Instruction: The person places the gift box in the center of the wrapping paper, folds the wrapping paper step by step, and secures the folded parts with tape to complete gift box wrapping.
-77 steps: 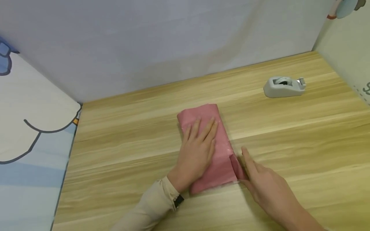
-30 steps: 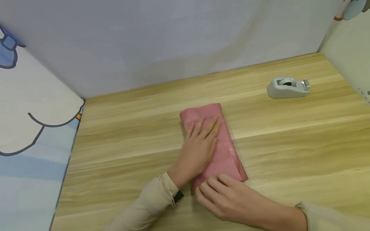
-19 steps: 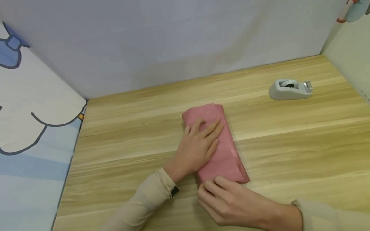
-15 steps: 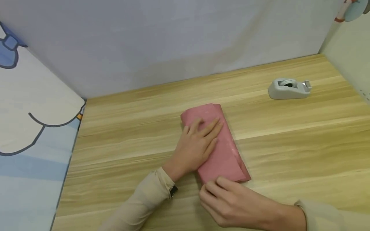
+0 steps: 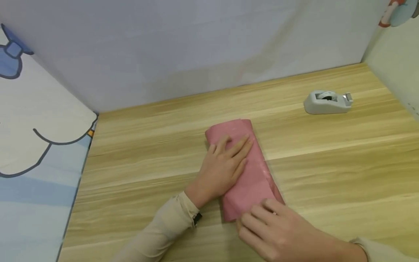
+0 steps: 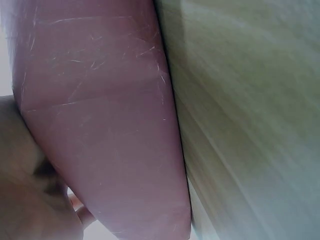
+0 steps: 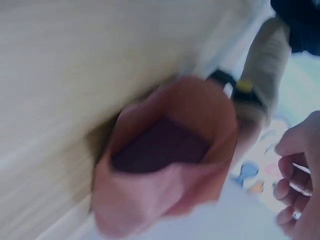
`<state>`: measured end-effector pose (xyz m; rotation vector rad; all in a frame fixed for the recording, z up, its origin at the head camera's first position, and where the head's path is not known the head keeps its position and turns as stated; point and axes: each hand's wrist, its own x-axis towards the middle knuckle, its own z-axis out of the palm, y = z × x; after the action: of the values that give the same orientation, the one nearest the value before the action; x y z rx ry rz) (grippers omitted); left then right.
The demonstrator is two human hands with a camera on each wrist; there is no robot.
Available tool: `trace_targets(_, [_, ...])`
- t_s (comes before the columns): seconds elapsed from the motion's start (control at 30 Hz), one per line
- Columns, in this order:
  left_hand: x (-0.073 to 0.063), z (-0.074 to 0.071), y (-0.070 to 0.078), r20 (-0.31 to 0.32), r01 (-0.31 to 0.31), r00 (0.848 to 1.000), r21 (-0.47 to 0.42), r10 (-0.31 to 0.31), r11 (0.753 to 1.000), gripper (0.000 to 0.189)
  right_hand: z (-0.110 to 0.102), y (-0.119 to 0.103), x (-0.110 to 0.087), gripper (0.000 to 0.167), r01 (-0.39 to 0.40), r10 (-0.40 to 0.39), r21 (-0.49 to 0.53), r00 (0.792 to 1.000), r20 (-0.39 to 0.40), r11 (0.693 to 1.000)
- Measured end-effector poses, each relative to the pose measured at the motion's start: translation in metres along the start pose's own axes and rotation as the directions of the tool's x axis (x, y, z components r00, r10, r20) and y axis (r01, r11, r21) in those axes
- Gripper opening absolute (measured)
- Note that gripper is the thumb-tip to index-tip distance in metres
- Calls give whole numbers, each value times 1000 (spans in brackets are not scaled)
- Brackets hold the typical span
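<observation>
Pink paper (image 5: 253, 182) lay under the spread left hand (image 5: 216, 173), likely so it wouldn't slide, while the right hand (image 5: 278, 233), loosely bent and holding nothing, hung by the paper's end.

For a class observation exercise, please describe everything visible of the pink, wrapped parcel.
The pink, oblong, papery parcel lies on the pale, wood-grained table, slightly askew. Its surface is creased, with glossy patches. The near end gapes, showing a dark, angular shape inside. The person's bare left hand rests on top; the bare right hand is at the near end, contact unclear.
</observation>
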<state>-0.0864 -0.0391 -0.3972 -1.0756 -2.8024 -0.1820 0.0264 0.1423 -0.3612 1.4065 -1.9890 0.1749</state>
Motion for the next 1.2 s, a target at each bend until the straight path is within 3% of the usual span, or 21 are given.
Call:
trace_targets(0.1, [0,0,1,3,1,1000,-8,-1,1000,53,1,4,-14,35,-129,134,-71,989,69,989])
trace_targets(0.2, [0,-1,1,12,4,1000,4,-4,1000,54,9,3,-29,29,-232,265,-175,944,199,957])
trace_targets(0.3, [0,-1,0,22,4,1000,20,-4,1000,54,18,3,-38,23,-294,349,-231,903,252,927])
trace_targets(0.43, [0,-2,-1,31,4,999,24,-5,1000,54,20,3,-41,23,-334,370,-197,909,191,922])
trace_targets(0.57, [-1,-3,0,37,11,999,29,-12,1000,55,15,1,-41,36,-354,367,-112,920,137,929])
trace_targets(0.63, [-1,-3,0,36,11,999,30,-13,999,55,13,-1,-42,38,-400,403,-47,907,122,915])
trace_targets(0.73, [-1,-2,2,37,3,999,25,-4,1000,54,10,-5,-44,37,-507,498,96,861,104,856])
trace_targets(0.8, [-1,-1,2,35,0,999,18,0,1000,54,8,-6,-48,23,-586,579,231,809,103,777])
trace_targets(0.87, [-2,-1,3,33,2,999,10,-2,1000,54,5,-5,-51,23,-650,668,385,736,106,655])
trace_targets(0.93, [-2,0,3,27,6,1000,2,-6,1000,54,1,0,-54,37,-712,765,502,628,143,491])
trace_targets(1.0, [-2,-1,3,23,10,1000,-2,-10,1000,54,-2,12,-56,45,-768,838,566,496,228,300])
trace_targets(1.07, [-2,-1,4,18,9,1000,-5,-9,1000,54,-3,30,-58,37,-812,867,563,385,316,155])
trace_targets(1.1, [-1,-1,4,13,6,1000,-5,-6,1000,54,-2,41,-57,32,-828,866,551,346,361,101])
trace_targets(1.13, [-1,-1,4,10,4,1000,-6,-4,1000,54,0,52,-57,26,-840,858,538,324,399,67])
trace_targets(1.2, [-1,-1,4,2,-1,1000,-3,1,1000,54,7,77,-53,24,-857,831,512,323,454,54])
